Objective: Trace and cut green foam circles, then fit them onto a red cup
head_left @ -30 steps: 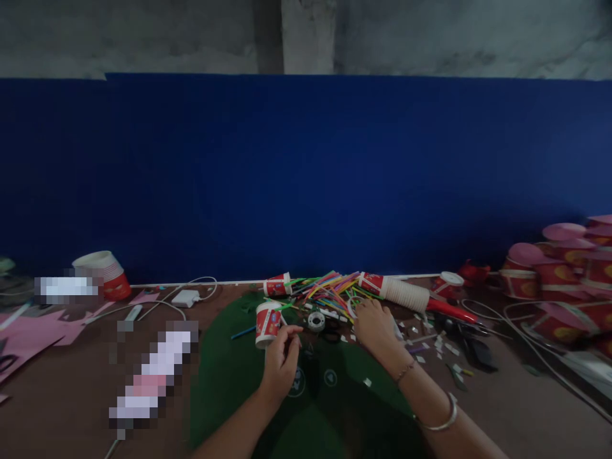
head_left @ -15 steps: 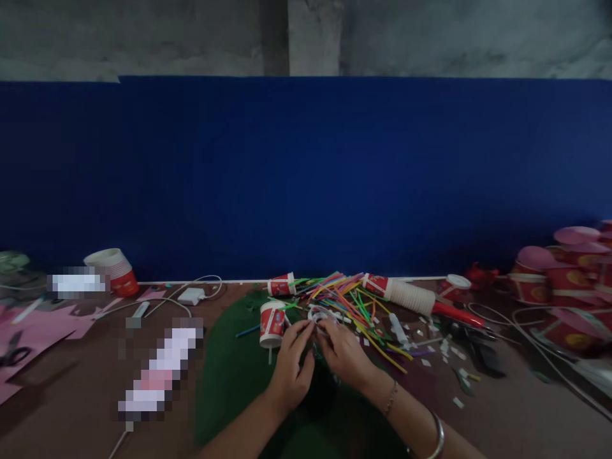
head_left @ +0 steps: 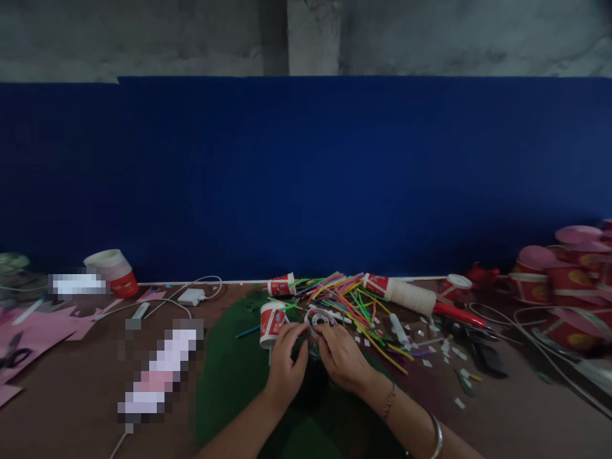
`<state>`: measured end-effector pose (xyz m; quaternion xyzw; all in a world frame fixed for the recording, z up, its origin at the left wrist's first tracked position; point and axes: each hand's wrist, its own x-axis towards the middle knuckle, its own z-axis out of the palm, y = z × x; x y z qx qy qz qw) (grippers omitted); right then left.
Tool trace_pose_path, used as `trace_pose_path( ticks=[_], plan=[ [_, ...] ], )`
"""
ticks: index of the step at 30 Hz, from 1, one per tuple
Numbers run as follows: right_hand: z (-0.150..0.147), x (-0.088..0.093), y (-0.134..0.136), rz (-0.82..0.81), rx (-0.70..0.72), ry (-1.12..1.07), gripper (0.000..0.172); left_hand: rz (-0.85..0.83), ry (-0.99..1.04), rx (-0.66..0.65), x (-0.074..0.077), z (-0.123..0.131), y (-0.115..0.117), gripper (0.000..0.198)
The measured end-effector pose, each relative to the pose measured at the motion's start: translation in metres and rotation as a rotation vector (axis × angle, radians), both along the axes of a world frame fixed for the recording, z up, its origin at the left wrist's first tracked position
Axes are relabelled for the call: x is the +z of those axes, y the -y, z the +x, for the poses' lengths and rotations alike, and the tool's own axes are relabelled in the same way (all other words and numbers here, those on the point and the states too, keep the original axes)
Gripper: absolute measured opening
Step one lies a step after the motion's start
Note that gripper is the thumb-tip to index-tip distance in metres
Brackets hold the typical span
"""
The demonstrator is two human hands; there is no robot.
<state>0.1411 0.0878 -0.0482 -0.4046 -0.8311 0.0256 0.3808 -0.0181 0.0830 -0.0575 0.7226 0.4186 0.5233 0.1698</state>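
Note:
My left hand (head_left: 285, 370) and my right hand (head_left: 343, 357) meet near the middle, thumbs and fingertips bent inward over a dark area. Something small is between the fingertips, too small to name. Just beyond them lies a white roll (head_left: 319, 317). A red and white paper cup (head_left: 273, 324) hangs or stands by my left hand, with a straw under it. Behind my hands is a pile of coloured sticks (head_left: 344, 294). A green round mat (head_left: 229, 376) lies below my hands.
A row of stacked cups (head_left: 412, 298) lies beyond the sticks, near a red-handled tool (head_left: 459, 313). White scraps, a glue tube (head_left: 398, 330) and cables are at the right. Pink paper (head_left: 43, 331), scissors (head_left: 14, 350) and a cup stack (head_left: 115, 273) are at the left.
My left hand has shifted slightly left, and the gap between my hands is a little wider below the fingertips. The objects around them look unmoved.

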Motion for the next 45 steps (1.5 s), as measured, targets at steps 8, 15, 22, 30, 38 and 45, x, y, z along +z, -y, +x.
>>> trace_pose_path(
  ticks=[8, 15, 22, 30, 38, 45],
  plan=[
    [-0.002, 0.002, 0.002, -0.006, 0.027, -0.018, 0.017, 0.019, -0.023, 0.037, 0.004, 0.001, 0.000, 0.011],
    [-0.003, 0.000, 0.004, 0.012, 0.067, -0.079, 0.018, 0.009, 0.012, 0.036, 0.005, 0.002, 0.001, 0.009],
    [-0.001, 0.000, 0.004, 0.011, 0.104, -0.134, 0.020, -0.015, 0.040, -0.009, 0.008, 0.003, 0.004, 0.010],
    [0.004, 0.000, 0.002, -0.098, 0.033, -0.379, 0.017, -0.057, 0.146, -0.005, 0.013, 0.000, 0.006, 0.010],
    [0.045, -0.014, -0.041, 0.040, -0.476, -0.062, 0.027, 0.027, 0.246, 0.025, 0.015, -0.008, 0.000, 0.015],
    [0.015, 0.012, -0.012, 0.074, -0.049, -0.073, 0.030, 0.023, 0.123, -0.031, 0.012, -0.003, 0.007, 0.022]
  ],
)
